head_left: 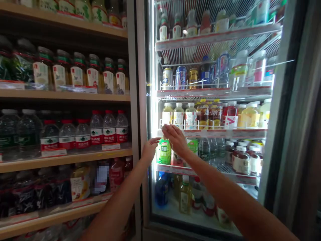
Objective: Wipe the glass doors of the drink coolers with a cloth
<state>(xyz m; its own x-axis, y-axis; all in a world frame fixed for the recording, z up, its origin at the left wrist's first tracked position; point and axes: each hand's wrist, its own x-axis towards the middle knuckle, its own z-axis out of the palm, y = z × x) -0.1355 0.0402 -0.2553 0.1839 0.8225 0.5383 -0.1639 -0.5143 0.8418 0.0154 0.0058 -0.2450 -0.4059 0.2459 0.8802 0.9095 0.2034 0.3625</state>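
Both my arms reach into an open drinks cooler. My right hand is curled over the cap of a green-labelled bottle that stands at the left end of a wire shelf. My left hand is just left of that bottle, fingers bent toward its side, touching or nearly touching it. Whether the left hand grips it is unclear. Another green bottle stands right behind my right wrist.
Other cooler shelves hold cans, juice bottles and jars. The cooler's open glass door stands at the right. On the left, wooden store shelves carry water bottles and tea bottles.
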